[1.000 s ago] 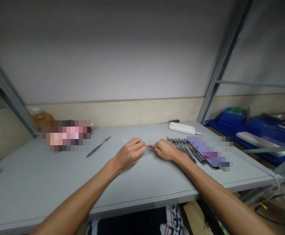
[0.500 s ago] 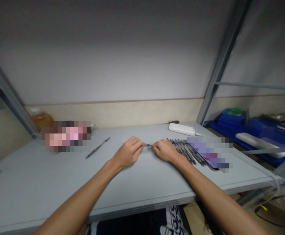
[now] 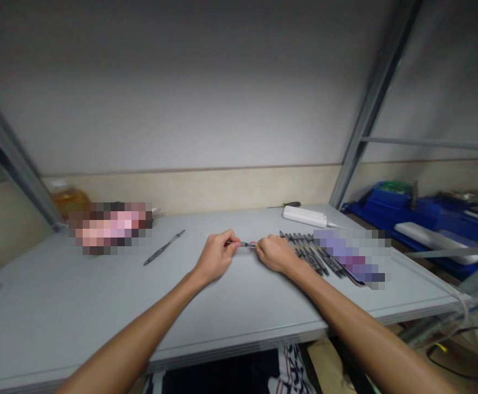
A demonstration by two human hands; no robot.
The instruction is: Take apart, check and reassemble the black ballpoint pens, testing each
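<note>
Between my two hands, over the middle of the table, a slim grey-and-black pen [image 3: 246,244] lies almost level. The fingertips of my left hand [image 3: 218,254] pinch its left end. My right hand [image 3: 277,253] is closed around the other end, and its fingers hide that part. Just right of my right hand, several dark pens [image 3: 310,254] lie side by side in a slanted row. Another dark pen [image 3: 163,248] lies alone on the table, left of my left hand.
A white power strip [image 3: 304,216] and a screwdriver [image 3: 291,205] lie at the back of the table [image 3: 222,306]. Blurred-out items, one pinkish [image 3: 115,227] and one purple [image 3: 345,254], flank the work area. Metal posts [image 3: 376,104] rise at both sides.
My left hand has shifted slightly left along the pen, its fingers now curled in a pinch, and more of the pen shows between the hands. My right hand is nearly still.
</note>
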